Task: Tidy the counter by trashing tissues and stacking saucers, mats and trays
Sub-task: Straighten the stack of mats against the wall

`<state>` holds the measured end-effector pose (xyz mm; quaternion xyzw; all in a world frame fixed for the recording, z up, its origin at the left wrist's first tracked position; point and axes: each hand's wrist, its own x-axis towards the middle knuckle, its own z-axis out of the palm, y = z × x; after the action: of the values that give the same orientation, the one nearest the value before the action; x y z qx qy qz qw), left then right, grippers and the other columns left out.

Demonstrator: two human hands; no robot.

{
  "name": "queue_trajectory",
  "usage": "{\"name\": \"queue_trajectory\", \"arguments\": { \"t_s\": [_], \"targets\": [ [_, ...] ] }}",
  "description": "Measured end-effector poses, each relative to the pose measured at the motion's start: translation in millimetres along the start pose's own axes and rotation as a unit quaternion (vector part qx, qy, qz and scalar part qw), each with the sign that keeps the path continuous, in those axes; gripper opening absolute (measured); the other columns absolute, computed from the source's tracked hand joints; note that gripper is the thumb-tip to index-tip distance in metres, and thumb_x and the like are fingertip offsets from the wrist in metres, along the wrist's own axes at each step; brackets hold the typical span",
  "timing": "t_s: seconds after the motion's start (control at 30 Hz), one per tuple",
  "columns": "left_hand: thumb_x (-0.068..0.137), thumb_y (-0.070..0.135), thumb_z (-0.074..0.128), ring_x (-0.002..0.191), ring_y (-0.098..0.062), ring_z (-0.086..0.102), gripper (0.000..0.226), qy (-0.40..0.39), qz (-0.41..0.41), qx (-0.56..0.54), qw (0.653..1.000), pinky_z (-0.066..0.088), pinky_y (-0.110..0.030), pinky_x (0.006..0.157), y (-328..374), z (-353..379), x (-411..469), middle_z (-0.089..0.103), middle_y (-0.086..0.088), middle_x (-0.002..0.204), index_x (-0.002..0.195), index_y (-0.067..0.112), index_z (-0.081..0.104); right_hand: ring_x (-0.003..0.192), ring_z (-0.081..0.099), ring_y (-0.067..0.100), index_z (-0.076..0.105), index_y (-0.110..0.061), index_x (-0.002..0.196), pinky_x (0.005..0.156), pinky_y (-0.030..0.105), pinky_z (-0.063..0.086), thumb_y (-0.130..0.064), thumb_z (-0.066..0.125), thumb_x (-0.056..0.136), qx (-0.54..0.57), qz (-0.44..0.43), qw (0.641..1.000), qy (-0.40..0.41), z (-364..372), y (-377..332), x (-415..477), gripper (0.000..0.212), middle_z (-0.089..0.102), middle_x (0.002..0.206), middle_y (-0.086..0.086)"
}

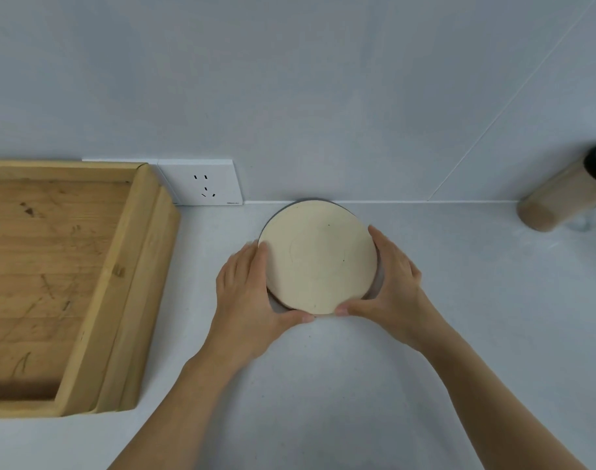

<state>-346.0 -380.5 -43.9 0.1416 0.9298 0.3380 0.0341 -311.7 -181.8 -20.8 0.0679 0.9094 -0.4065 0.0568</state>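
Head view: your left hand [247, 293] and right hand [393, 279] clasp a round, matte cream saucer [318, 257] from both sides, thumbs at its near edge. It sits on a grey disc [378, 281], against the wall. Left of the saucer: stacked wooden trays [86, 283], scuffed; white socket [205, 184]. Right of it: tan cylinder [557, 201], blurred.
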Motion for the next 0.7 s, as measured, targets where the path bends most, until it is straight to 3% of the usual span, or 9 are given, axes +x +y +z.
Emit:
{"name": "queue_trajectory", "arguments": {
  "t_s": [0.13,0.23,0.33,0.53,0.7],
  "targets": [
    [0.049,0.069,0.069,0.139,-0.015,0.007,0.123,-0.012,0.015,0.033,0.999,-0.004,-0.023,0.11,-1.5,-1.7,-0.8,0.019,-0.003,0.151,0.143,0.011,0.017,0.129,-0.001,-0.009,0.009,-0.022,0.146,0.113,0.031,-0.003,-0.045,0.082,0.058,-0.072,-0.062,0.995,-0.013,2.6,11.5,-1.6,0.116,0.019,0.149,-0.007],
    [0.052,0.079,0.048,0.141,-0.017,0.007,0.118,0.0,0.029,0.07,0.997,-0.008,-0.027,0.112,-2.4,1.9,-3.1,0.023,-0.009,0.152,0.141,0.007,0.023,0.132,0.008,-0.001,0.023,-0.014,0.143,0.114,0.037,0.004,-0.07,0.059,0.055,-0.114,-0.097,0.988,0.039,6.6,20.7,-2.7,0.111,0.03,0.149,0.002],
    [0.055,0.079,0.043,0.141,-0.02,0.011,0.114,0.002,0.034,0.087,0.996,-0.007,-0.029,0.113,-2.0,4.8,-4.3,0.027,-0.014,0.15,0.139,0.003,0.028,0.131,0.019,0.005,0.035,-0.009,0.138,0.112,0.039,0.007,-0.072,0.053,0.054,-0.134,-0.102,0.983,0.069,8.8,26.3,-0.9,0.106,0.041,0.143,0.006],
    [0.057,0.077,0.044,0.142,-0.023,0.009,0.114,-0.009,0.043,0.082,0.996,-0.003,-0.031,0.113,-2.6,6.3,0.3,0.023,-0.017,0.151,0.14,0.002,0.026,0.128,0.024,0.004,0.044,-0.009,0.129,0.109,0.035,0.012,-0.065,0.059,0.049,-0.096,-0.106,0.987,0.079,11.0,27.2,4.4,0.099,0.047,0.137,0.006],
    [0.059,0.079,0.042,0.142,-0.026,0.009,0.114,-0.011,0.05,0.094,0.994,-0.005,-0.031,0.114,-3.4,8.1,0.0,0.023,-0.02,0.15,0.139,0.0,0.027,0.128,0.039,0.019,0.05,-0.007,0.117,0.106,0.039,0.017,-0.077,0.047,0.068,-0.155,-0.13,0.977,0.074,12.0,34.0,4.5,0.086,0.055,0.128,0.018]
  ]
}}
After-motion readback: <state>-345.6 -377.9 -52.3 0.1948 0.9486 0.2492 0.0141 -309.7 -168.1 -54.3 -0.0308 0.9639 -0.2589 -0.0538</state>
